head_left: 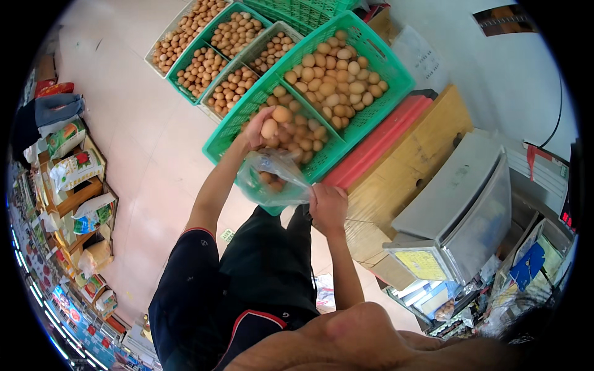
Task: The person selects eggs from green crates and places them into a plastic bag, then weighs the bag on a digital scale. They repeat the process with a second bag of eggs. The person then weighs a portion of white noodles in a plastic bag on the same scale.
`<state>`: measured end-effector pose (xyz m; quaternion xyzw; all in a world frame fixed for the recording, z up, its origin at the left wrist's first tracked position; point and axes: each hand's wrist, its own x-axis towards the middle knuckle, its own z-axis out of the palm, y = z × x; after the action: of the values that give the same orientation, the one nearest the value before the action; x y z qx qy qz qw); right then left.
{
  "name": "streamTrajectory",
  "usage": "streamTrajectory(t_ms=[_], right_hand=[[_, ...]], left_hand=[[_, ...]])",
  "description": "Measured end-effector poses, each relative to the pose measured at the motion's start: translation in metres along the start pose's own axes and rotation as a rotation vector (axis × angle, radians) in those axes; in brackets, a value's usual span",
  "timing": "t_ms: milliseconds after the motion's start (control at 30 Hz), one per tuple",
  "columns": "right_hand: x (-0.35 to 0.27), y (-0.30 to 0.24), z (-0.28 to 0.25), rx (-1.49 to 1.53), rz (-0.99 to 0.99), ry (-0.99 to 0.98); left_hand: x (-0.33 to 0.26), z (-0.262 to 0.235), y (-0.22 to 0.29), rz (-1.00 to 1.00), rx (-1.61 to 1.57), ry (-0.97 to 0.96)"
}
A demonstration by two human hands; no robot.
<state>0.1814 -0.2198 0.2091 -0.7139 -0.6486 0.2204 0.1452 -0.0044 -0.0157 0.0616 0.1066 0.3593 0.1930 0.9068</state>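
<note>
My left hand is over the near compartment of a green plastic crate, its fingers curled around brown eggs. Two of these show in the hand. A clear plastic bag hangs beside it, its edge pinched in my right hand at the crate's near right corner. Some brown eggs show through the bag; whether they are inside it or behind it I cannot tell. Loose eggs fill part of the compartment under my left hand. Past the divider, the other compartment holds a pile of eggs.
More crates of eggs stand at the far left of this one. To the right are a red ledge, a wooden board and a grey box. Shelves with packaged bags line the left side, beyond pale floor tiles.
</note>
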Motion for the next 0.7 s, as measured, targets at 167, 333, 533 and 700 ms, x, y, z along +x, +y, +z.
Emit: streamTrajectory(t_ms=[167, 333, 533, 700], right_hand=[[0.010, -0.003, -0.006, -0.045, 0.016, -0.092], [0.012, -0.008, -0.009, -0.048, -0.032, -0.090], [-0.006, 0.011, 0.011, -0.126, -0.104, 0.027], [0.006, 0.005, 0.017, -0.106, -0.127, -0.009]], left_hand=[[-0.080, 0.044, 0.013, 0.144, -0.111, -0.184], [-0.141, 0.033, 0.006, 0.220, 0.335, -0.496], [-0.116, 0.034, -0.066, -0.083, 1.031, -0.286], [-0.081, 0.000, -0.105, 0.358, 1.581, 0.403]])
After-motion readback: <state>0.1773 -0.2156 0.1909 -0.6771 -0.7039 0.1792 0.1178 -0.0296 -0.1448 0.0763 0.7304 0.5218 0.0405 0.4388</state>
